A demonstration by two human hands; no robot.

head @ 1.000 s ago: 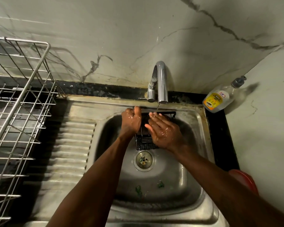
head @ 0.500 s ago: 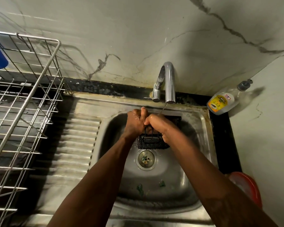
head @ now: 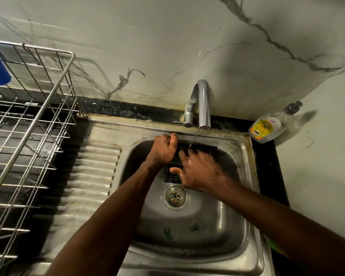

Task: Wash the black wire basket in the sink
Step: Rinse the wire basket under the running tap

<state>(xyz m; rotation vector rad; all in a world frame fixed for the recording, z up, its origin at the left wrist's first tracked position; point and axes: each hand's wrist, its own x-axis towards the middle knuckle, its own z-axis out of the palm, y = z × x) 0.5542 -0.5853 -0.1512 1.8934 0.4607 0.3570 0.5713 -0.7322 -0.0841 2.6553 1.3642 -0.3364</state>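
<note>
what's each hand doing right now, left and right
Left hand: closed, gripping the black wire basket by its rim.
Right hand: open, flat on the basket.

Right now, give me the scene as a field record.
left hand: grips black wire basket at its rim
right hand: fingers spread on the basket, blurred
faucet: running, water stream hits the basket
sink: basket held inside, between drain and faucet
soap bottle: counter corner, right of faucet
dish rack: left of sink

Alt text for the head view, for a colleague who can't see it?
A person's left hand grips a black wire basket under a stream from the tap, above the sink drain, while the right hand lies spread on its mesh.
</note>
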